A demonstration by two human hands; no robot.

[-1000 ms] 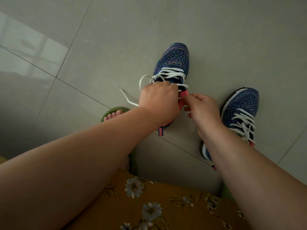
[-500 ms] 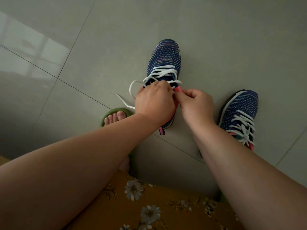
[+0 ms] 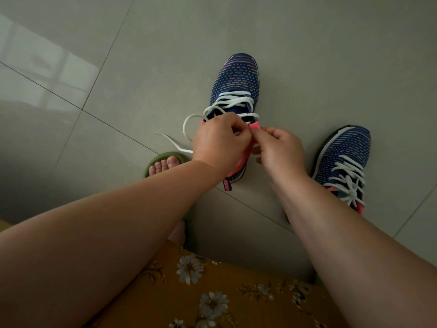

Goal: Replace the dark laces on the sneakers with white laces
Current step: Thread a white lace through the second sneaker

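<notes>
The near sneaker point(image 3: 236, 86) stands on the grey tiled floor point(image 3: 142, 67), toe pointing away, with a white lace point(image 3: 227, 104) crossed through its eyelets. One loose end of that lace loops out to the left and trails over the floor towards a foot point(image 3: 163, 165) in a green slipper point(image 3: 153, 159). The left hand point(image 3: 221, 143) sits over the sneaker's collar, fingers curled and pinching the lace at the top eyelets. The right hand point(image 3: 279, 147) meets it fingertip to fingertip, pinching at the pink tongue point(image 3: 255, 126); a bit of white lace shows under its palm, though whether it grips that too cannot be told. Pink lining and a pink heel tab point(image 3: 227, 185) show below the left wrist. The second sneaker point(image 3: 347, 150) stands to the right, apart, already laced in white and knotted. Yellow flowered cloth point(image 3: 212, 292) fills the bottom edge.
</notes>
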